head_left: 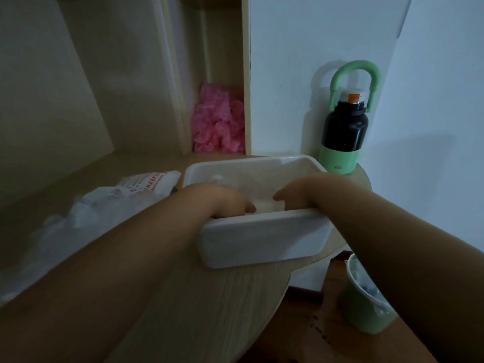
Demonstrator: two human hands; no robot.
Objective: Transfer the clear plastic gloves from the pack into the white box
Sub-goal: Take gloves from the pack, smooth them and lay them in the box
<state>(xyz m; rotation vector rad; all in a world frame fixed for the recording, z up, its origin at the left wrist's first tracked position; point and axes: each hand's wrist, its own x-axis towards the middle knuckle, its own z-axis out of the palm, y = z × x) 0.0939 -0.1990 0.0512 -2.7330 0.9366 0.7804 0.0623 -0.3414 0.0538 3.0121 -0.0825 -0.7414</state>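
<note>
Hands down in the box (262,239), pack (149,184) off to the left.
Left hand (220,203) and right hand (306,192) dip behind the box's near wall with their fingers hidden, so I cannot tell whether either grips anything. A pale wad of gloves (267,205) shows between them. The pack lies on the worktop (209,297) just left of the box, nearer the left hand, which looks best placed to fetch more.

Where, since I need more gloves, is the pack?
Head view: the pack lies on the desk, left of centre, just left of the white box.
</note>
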